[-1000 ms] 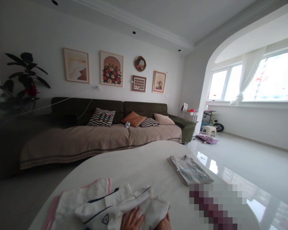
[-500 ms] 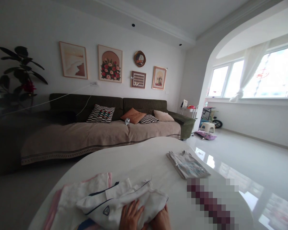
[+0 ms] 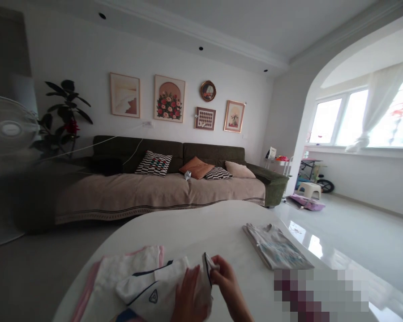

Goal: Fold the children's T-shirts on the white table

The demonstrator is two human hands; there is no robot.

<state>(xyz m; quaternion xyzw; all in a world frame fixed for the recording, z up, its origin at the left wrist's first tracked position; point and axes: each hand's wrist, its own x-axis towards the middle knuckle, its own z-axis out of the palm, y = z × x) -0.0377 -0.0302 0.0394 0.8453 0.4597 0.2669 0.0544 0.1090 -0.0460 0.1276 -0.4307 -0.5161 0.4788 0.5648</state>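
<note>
A white shirt with navy piping and a small triangular badge lies bunched on the white table. My left hand rests on it with fingers stretched out. My right hand pinches a navy-trimmed edge of the shirt and holds it raised off the table. Partly beneath the shirt, on the left, is a white cloth with pink edging. A bit of blue fabric shows below the shirt. To the right sits a folded grey T-shirt with a faint print.
Behind the table stands a dark green sofa with a beige cover and several cushions. A fan is at the far left. A pixelated patch hides the table's right front. Beyond are a white stool and a pink item on the floor.
My right hand has come up from the shirt's lower right and now lifts its edge. My left hand stays on the shirt. The camera view has shifted left.
</note>
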